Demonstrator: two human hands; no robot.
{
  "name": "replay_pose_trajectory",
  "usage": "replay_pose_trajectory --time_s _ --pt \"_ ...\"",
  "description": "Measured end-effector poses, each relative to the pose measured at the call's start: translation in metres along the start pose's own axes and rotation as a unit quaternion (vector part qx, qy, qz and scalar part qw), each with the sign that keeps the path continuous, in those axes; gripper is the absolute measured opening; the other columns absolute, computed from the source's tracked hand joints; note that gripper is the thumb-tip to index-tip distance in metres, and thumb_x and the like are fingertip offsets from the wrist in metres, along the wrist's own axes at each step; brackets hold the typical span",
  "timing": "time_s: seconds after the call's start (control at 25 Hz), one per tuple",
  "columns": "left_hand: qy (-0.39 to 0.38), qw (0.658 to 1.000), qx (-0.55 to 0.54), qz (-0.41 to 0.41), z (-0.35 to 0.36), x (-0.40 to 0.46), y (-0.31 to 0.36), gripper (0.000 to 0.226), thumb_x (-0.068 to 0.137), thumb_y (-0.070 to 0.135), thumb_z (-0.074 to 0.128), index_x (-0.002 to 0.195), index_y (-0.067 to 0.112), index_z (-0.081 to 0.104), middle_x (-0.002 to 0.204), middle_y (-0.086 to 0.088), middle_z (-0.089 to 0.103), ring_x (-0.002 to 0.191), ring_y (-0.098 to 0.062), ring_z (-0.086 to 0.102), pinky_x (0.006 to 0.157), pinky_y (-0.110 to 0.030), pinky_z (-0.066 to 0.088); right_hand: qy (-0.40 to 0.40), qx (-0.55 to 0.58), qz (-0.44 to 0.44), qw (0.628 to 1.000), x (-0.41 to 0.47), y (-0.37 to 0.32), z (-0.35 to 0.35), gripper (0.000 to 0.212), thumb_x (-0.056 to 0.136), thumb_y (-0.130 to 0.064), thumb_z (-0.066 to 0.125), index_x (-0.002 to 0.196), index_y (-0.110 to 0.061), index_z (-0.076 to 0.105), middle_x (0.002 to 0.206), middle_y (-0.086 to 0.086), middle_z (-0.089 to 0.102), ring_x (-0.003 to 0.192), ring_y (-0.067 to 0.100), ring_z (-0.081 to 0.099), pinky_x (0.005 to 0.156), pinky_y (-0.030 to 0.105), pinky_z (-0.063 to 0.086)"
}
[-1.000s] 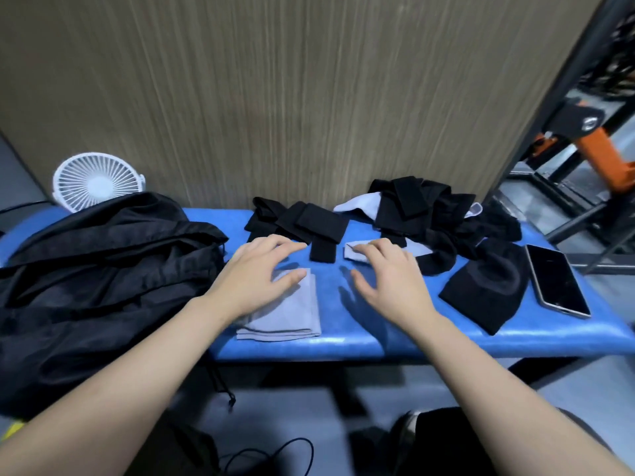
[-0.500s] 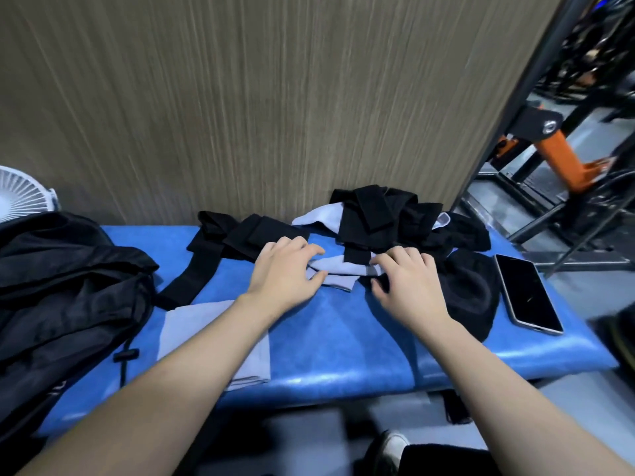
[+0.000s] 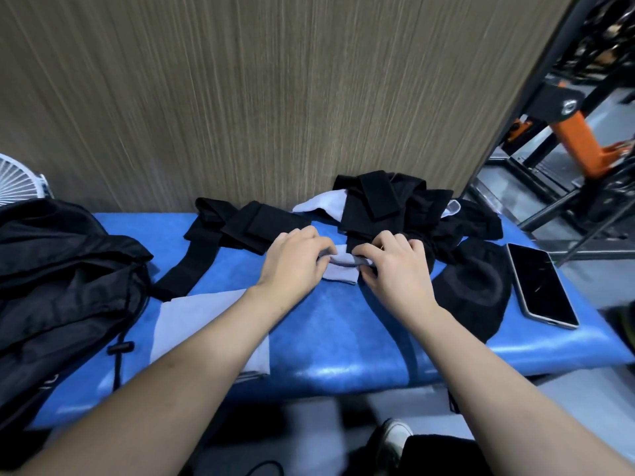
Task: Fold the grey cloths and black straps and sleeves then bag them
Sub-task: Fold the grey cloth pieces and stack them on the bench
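A small grey cloth (image 3: pixel 340 269) lies on the blue bench (image 3: pixel 326 331), partly under a pile of black straps and sleeves (image 3: pixel 395 207). My left hand (image 3: pixel 295 262) pinches its left edge and my right hand (image 3: pixel 395 266) pinches its right edge. A folded grey cloth (image 3: pixel 192 317) lies at the front left, partly under my left forearm. Folded black straps (image 3: pixel 240 228) lie behind my left hand, one strap trailing toward the folded cloth. A black sleeve (image 3: pixel 474 290) lies right of my right hand. The black drawstring bag (image 3: pixel 58 280) sits at the left.
A phone (image 3: pixel 539 286) lies face up at the bench's right end. A white fan (image 3: pixel 17 183) stands behind the bag. A wood-grain wall (image 3: pixel 275 97) rises right behind the bench. Metal and orange gym equipment (image 3: pixel 567 132) stands at the right.
Both hands moved from the folded grey cloth to the small grey cloth near the black pile and curled their fingers onto its edges. The view shifted right.
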State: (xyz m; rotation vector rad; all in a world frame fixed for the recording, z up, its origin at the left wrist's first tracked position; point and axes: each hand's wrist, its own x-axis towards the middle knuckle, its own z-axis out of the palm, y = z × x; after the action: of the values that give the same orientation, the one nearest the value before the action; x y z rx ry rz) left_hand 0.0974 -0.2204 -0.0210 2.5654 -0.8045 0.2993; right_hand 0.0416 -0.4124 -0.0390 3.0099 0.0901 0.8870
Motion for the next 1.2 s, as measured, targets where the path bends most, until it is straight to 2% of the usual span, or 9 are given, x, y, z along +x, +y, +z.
replay_pose_trajectory --time_s 0.2,0.36,0.6,0.72,0.8,0.88,0.96,1.12,1.2 --pt "0.027 0.991 -0.132 0.024 -0.027 -0.012 0.02 0.009 0.094 0.022 0.055 0.099 0.024 0.063 0.098 0.01 0.051 0.083 -0.01 0.055 0.073 -0.039 0.051 0.035 0.057 -0.005 0.998 0.002 -0.008 -0.017 0.018 0.084 -0.028 0.07 0.103 -0.028 0.068 0.093 -0.002 0.052 0.082 0.02 0.051 0.078 0.035 0.035" --pt "0.047 0.974 -0.214 0.051 -0.045 -0.017 0.023 0.008 0.098 0.02 0.056 0.1 0.023 0.063 0.1 0.008 0.048 0.088 -0.012 0.056 0.082 -0.036 0.049 0.071 0.152 -0.017 0.986 0.003 -0.024 -0.039 0.017 0.079 -0.014 0.067 0.095 -0.02 0.065 0.098 -0.003 0.055 0.087 0.017 0.053 0.081 0.031 0.031" --pt "0.078 0.967 -0.206 0.13 -0.078 -0.021 0.015 0.026 0.087 -0.006 0.059 0.103 0.013 0.067 0.097 0.004 0.046 0.085 -0.013 0.054 0.079 -0.029 0.048 0.098 0.314 -0.007 0.944 0.007 -0.029 -0.079 0.026 0.066 -0.006 0.059 0.074 -0.022 0.04 0.09 -0.002 0.06 0.083 0.024 0.054 0.077 0.042 0.04" --pt "0.107 0.968 -0.164 0.153 -0.097 -0.026 0.015 0.028 0.084 -0.009 0.059 0.1 0.012 0.067 0.096 0.004 0.046 0.082 -0.015 0.052 0.072 -0.032 0.048 0.082 0.292 -0.049 0.952 0.005 -0.026 -0.095 0.019 0.064 -0.006 0.058 0.069 -0.015 0.042 0.09 -0.002 0.062 0.082 0.021 0.05 0.078 0.037 0.035" --pt "0.135 0.966 -0.158 0.156 -0.107 -0.029 0.014 0.03 0.082 -0.013 0.058 0.097 0.011 0.069 0.095 0.002 0.047 0.083 -0.014 0.053 0.072 -0.026 0.046 0.07 0.274 -0.085 0.955 0.005 -0.03 -0.104 0.025 0.064 -0.005 0.057 0.07 -0.02 0.038 0.082 -0.001 0.061 0.08 0.023 0.05 0.08 0.037 0.035" --pt "0.182 0.96 -0.166 0.135 -0.119 -0.03 0.01 0.037 0.076 -0.018 0.051 0.094 0.009 0.07 0.094 0.001 0.048 0.085 -0.01 0.052 0.074 -0.018 0.041 0.077 0.256 -0.113 0.957 0.006 -0.034 -0.111 0.028 0.065 -0.006 0.055 0.07 -0.023 0.034 0.072 0.001 0.057 0.075 0.025 0.05 0.083 0.037 0.037" --pt "0.221 0.955 -0.171 0.103 -0.129 -0.03 0.003 0.042 0.072 -0.019 0.047 0.091 0.009 0.07 0.094 0.002 0.049 0.087 -0.006 0.052 0.074 -0.019 0.041 0.083 0.241 -0.106 0.961 0.006 -0.038 -0.113 0.026 0.071 -0.007 0.057 0.07 -0.021 0.036 0.066 -0.001 0.05 0.069 0.022 0.045 0.085 0.035 0.039" --pt "0.233 0.956 -0.164 0.065 -0.129 -0.035 -0.004 0.042 0.072 -0.017 0.047 0.09 0.014 0.069 0.095 0.009 0.049 0.087 -0.01 0.054 0.072 -0.036 0.049 -0.05 0.256 -0.03 0.965 0.003 -0.04 -0.104 0.028 0.081 -0.018 0.076 0.096 -0.02 0.052 0.067 -0.011 0.052 0.075 0.013 0.042 0.086 0.018 0.035" --pt "0.25 0.953 -0.165 0.053 -0.127 -0.036 -0.009 0.042 0.073 -0.017 0.047 0.091 0.014 0.071 0.095 0.009 0.05 0.087 -0.011 0.054 0.072 -0.037 0.049 -0.134 0.271 -0.034 0.953 0.003 -0.037 -0.097 0.026 0.08 -0.019 0.08 0.095 -0.023 0.059 0.065 -0.011 0.051 0.069 0.007 0.044 0.075 0.021 0.036"
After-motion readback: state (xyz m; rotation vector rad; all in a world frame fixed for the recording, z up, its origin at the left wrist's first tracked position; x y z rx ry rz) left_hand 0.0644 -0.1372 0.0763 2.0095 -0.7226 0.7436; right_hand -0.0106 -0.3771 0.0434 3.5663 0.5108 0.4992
